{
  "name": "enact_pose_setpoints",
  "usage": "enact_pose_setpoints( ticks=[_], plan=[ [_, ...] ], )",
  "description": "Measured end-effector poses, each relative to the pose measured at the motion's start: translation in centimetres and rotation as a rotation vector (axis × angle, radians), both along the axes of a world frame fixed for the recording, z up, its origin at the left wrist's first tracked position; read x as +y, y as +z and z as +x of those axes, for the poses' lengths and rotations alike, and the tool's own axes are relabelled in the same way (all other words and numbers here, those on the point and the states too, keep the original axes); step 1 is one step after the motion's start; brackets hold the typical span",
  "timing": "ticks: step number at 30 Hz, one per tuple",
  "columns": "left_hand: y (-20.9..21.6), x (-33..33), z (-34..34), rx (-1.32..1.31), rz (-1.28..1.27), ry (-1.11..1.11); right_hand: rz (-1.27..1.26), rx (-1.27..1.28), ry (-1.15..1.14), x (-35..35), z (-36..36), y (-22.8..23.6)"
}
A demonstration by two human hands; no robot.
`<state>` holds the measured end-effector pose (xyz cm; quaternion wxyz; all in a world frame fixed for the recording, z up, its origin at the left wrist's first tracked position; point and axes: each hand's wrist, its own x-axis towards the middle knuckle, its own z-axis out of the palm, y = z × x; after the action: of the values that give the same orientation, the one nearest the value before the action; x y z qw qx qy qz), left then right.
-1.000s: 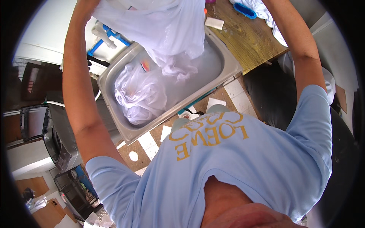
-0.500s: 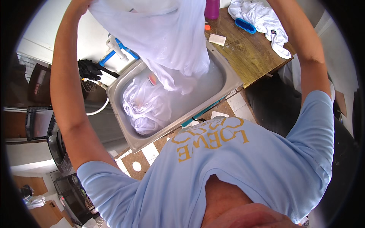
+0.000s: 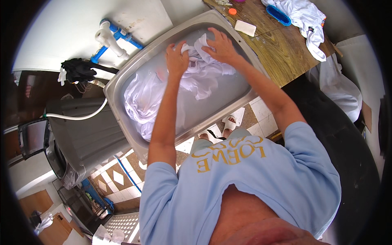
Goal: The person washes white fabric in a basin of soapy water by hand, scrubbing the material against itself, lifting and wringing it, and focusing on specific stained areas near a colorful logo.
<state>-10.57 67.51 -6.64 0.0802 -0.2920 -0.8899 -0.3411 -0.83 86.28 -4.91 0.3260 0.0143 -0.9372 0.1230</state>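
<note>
A white wet garment [image 3: 200, 83] lies bunched in the cloudy water of a metal sink basin [image 3: 191, 142], its upper folds standing above the surface. My left hand [image 3: 177, 60] is at its far left side, fingers apart against the folds. At the far right side of the same cloth is my right hand [image 3: 222, 48], its fingers spread and touching a raised fold. Another white bundle of cloth [image 3: 141, 100] sits in the left part of the basin, partly under water. My left forearm hides some of it.
A wooden counter [image 3: 281, 53] adjoins the basin on the right, carrying a white soap bar [image 3: 245, 28], an orange cap [image 3: 232, 11], a blue brush [image 3: 279, 15] and a white garment [image 3: 304, 18]. Pipes [image 3: 110, 43] and a white hose [image 3: 81, 118] are on the left.
Both hands have come down from above with the lifted white garment, which now rests in the basin water. My fingers have spread on it. The view has shifted a little.
</note>
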Motion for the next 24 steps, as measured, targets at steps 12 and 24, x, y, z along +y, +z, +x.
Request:
enact_pose_setpoints(
  ticks=[12,24],
  plan=[
    [-7.0,0.9,1.0,0.046,-0.007,-0.091,-0.264,-0.045,-0.128,-3.6,-3.3,-8.6],
    [0.7,6.3,3.5,0.047,0.447,-0.070,-2.099,-0.078,0.613,-3.8,-2.5,-5.4]
  ],
)
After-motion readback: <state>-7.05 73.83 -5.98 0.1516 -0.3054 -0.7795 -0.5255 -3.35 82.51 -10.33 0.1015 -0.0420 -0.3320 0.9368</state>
